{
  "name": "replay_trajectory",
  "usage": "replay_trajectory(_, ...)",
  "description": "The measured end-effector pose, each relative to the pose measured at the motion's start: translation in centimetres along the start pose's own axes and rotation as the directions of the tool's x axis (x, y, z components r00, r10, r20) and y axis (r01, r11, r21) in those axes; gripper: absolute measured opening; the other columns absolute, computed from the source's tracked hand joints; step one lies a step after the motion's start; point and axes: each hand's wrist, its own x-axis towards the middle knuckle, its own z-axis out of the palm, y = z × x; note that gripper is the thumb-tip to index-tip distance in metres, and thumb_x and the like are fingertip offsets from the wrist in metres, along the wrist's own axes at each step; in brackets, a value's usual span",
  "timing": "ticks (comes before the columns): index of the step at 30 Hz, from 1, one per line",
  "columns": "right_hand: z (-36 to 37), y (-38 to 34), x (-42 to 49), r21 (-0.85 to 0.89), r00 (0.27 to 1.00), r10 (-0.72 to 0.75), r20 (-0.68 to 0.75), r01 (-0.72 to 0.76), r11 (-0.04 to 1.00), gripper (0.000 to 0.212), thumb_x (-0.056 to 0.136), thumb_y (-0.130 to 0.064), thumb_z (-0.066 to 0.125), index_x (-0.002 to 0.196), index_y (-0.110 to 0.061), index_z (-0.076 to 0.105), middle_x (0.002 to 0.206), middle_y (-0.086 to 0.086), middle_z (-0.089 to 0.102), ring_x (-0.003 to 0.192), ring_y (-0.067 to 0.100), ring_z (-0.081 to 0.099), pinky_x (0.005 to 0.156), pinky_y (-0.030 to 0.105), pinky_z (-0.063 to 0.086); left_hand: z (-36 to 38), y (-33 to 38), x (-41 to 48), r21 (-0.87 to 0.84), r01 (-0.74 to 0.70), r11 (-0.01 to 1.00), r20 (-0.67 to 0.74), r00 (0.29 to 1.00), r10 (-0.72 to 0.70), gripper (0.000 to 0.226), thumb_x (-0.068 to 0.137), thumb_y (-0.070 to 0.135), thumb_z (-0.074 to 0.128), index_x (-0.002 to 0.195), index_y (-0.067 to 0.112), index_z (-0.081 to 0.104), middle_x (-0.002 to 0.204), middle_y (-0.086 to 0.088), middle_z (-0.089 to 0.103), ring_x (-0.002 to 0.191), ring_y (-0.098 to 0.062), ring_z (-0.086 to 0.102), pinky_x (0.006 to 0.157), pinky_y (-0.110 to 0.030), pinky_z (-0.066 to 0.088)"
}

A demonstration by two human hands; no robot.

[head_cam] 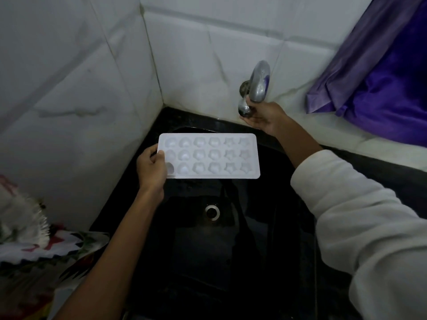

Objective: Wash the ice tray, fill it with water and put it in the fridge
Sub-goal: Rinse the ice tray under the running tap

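Two bare hands are at work over a black, glossy sink basin (231, 262) set in a corner of white tiled wall (69, 77). Left hand (151, 169) pinches the short left end of a white rectangular plastic ice tray (209, 155), thumb lying on top beside the nearest cavity and the other fingers curled underneath, out of sight. That tray is held roughly level above the back part of the basin, its open side up, showing three rows of six moulded cavities: rounded shapes toward the left and star shapes at the right end. Whether any water sits in them cannot be told.

Right hand (263, 116), coming out of a white long sleeve (360, 215), reaches up to a silver metal wall tap (258, 83) mounted on the tiles behind the sink. Its fingers are wrapped loosely around the lower part of the tap, near the rounded spout end, with the thumb touching the metal. No stream shows below the spout.

A round metal drain (212, 212) lies in the basin floor, below and apart from the tray. Purple cloth (381, 77) hangs at the upper right, and a flower-patterned fabric (41, 262) lies at the lower left.
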Motion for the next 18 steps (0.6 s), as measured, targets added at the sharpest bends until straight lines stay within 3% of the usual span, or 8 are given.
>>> replay_trajectory(8,0.47,-0.27,-0.14,-0.070,0.998,-0.031,-0.046,0.028,0.997,0.029,0.087,-0.017,0.077,0.104,0.001,0.061,0.087,0.011,0.069,0.082,0.021,0.069,0.093,0.039,0.058,-0.64,0.04,0.28,-0.050,0.016,0.999,-0.026,1.000,-0.017,0.030,0.103,0.010,0.049,0.127,0.008,0.067,0.110,-0.002,0.072,0.094,-0.014,0.068,0.086,-0.030,0.055)
replay_trajectory(12,0.58,-0.34,-0.28,-0.058,0.997,-0.051,-0.062,0.047,0.997,0.045,0.085,-0.020,0.080,0.117,0.004,0.058,0.089,0.010,0.069,0.079,0.018,0.069,0.092,0.040,0.059,-0.63,0.10,0.34,-0.055,0.018,0.998,-0.026,0.999,-0.019,0.030,0.102,0.009,0.049,0.126,0.009,0.068,0.109,-0.003,0.072,0.090,-0.011,0.068,0.083,-0.027,0.055)
replay_trajectory(18,0.69,-0.24,-0.24,-0.075,0.994,-0.070,-0.079,0.064,0.995,0.052,0.084,-0.020,0.081,0.123,0.005,0.058,0.092,0.011,0.069,0.079,0.017,0.070,0.090,0.039,0.060,-0.67,0.30,0.06,-0.064,0.014,0.998,-0.013,1.000,-0.015,0.032,0.103,0.010,0.049,0.130,0.008,0.065,0.112,-0.004,0.072,0.099,-0.016,0.069,0.089,-0.030,0.055)
